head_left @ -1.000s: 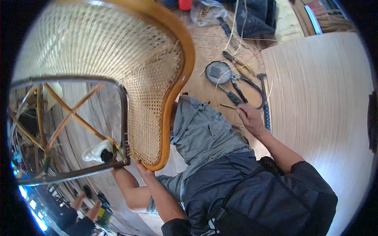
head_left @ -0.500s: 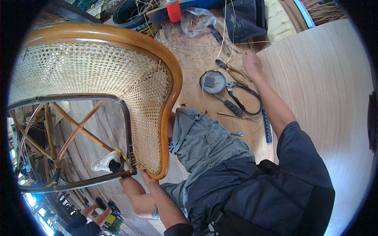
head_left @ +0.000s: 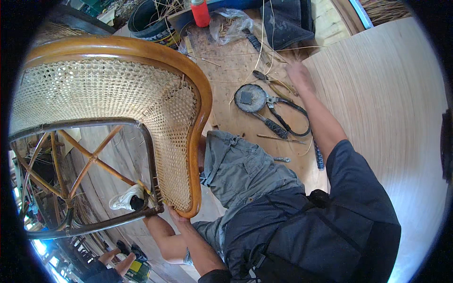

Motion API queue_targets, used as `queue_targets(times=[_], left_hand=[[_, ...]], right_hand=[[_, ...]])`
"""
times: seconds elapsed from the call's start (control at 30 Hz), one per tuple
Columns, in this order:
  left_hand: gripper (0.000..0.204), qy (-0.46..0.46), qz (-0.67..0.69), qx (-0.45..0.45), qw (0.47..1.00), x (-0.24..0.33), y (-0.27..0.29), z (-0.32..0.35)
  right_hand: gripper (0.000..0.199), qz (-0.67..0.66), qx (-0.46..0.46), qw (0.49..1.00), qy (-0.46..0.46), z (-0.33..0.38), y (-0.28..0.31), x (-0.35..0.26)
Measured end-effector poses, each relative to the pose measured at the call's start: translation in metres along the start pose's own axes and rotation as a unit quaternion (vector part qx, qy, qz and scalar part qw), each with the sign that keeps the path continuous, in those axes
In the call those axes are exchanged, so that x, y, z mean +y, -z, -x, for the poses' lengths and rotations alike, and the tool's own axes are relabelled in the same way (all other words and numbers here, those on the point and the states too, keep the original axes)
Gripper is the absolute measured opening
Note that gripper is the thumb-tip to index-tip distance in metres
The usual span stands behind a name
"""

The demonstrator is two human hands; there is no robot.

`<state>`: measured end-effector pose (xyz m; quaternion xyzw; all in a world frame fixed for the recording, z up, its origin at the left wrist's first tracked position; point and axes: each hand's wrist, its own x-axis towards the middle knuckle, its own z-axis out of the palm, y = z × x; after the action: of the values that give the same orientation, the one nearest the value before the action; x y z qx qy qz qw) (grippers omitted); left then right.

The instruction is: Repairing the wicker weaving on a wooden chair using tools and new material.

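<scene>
A rattan chair with a glossy brown frame and woven cane panel leans at my left. My left hand grips its lower corner, with the fingers partly hidden behind the edge. Thin wooden pegs stick out of the cane border beside that hand. My right hand is over the wooden work board, smeared by motion, so its fingers and anything in them are unclear. Next to it lie pliers with yellowish handles. Pale cane strands run across the board near the right hand.
On the board rest a round dish, black-handled cutters, an awl-like tool, a plastic bag of pegs and a red bottle. A large wooden sheet stands right. Another person's legs show lower left.
My right hand has blurred with motion beside the pliers. My left hand stays at the chair's corner. The board and its tools sit slightly further left and higher in the view.
</scene>
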<state>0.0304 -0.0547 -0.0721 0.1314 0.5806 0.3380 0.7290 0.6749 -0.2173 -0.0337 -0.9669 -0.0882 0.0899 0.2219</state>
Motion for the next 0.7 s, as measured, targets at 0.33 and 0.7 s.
queue_targets(times=[0.33,0.7], left_hand=[[0.041,0.001,-0.079,0.087,0.993,0.006,0.042,-0.002],[0.026,-0.462,-0.69,0.29,0.475,0.089,-0.037,0.093]], right_hand=[[0.017,-0.524,-0.219,0.791,-0.227,0.025,0.038,0.006],[0.024,-0.264,-0.285,0.916,0.096,0.188,0.066,0.022]])
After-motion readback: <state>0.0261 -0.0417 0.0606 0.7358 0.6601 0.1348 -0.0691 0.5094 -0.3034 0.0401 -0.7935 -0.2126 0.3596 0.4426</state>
